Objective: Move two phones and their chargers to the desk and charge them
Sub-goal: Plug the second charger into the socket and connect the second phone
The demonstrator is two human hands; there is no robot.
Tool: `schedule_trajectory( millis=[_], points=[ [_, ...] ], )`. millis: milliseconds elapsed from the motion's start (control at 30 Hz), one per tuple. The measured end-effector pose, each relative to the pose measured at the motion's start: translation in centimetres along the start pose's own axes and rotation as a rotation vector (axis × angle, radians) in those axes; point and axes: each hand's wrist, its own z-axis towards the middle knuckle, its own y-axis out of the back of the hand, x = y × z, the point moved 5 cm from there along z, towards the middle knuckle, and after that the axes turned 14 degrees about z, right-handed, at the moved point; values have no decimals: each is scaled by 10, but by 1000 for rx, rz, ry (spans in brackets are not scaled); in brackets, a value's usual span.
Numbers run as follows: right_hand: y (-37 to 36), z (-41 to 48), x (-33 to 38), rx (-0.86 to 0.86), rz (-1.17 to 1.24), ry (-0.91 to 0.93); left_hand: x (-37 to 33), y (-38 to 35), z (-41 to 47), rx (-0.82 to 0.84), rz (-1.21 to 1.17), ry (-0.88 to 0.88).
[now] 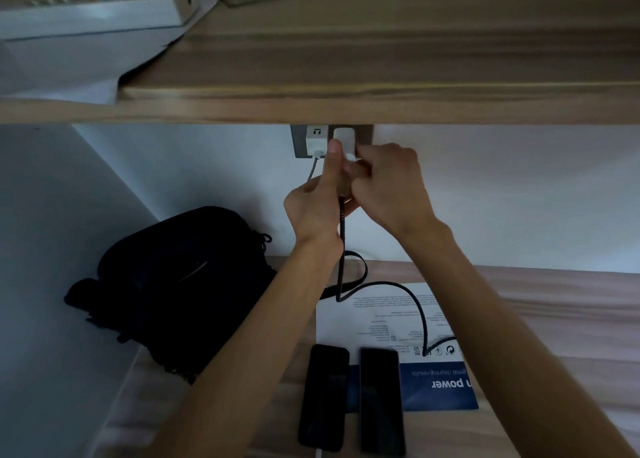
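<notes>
At the bottom centre of the frame two dark phones lie flat and side by side on the counter (519,319), long axes running up the picture: the left phone (323,397) has a white plug in its near end, while the right phone (381,400) shows no cable at the end in view. Above them a black braided cable (420,310) loops over a printed leaflet (374,322) and rises almost straight up into the left hand (311,212). That hand's fingers curl round the cable just under its plug end, thumb raised alongside. The right hand (388,184) meets it from the right of the frame, its fingertips pinching the lower end of the second charger (343,136), a white block sitting in the wall socket (297,142) directly beneath the shelf (346,106). Just left of it the first charger (317,138) is already plugged in, its white cable (313,168) hanging down. What matters is the line-up: the cable's end lies directly below the second charger, its axis vertical and aimed at the charger's underside, so the push looks to be straight upward with the left hand while the right steadies the block. The plug tip itself is hidden between the fingers, so I cannot tell whether it is seated. A black bag (173,284) slumps at the left.
</notes>
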Motion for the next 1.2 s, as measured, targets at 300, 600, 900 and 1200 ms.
schedule_trajectory(
  millis=[300,600,900,1200],
  points=[
    [-16,-19,-17,-41,-88,124,21,5,1,18,33,-15],
    [-4,-5,-1,-48,-107,137,3,8,7,-2,57,-10],
    [-5,6,-14,-6,-45,53,-6,5,20,155,-24,77],
    [-5,1,-18,-35,37,88,0,7,16,248,-60,54]
  ],
)
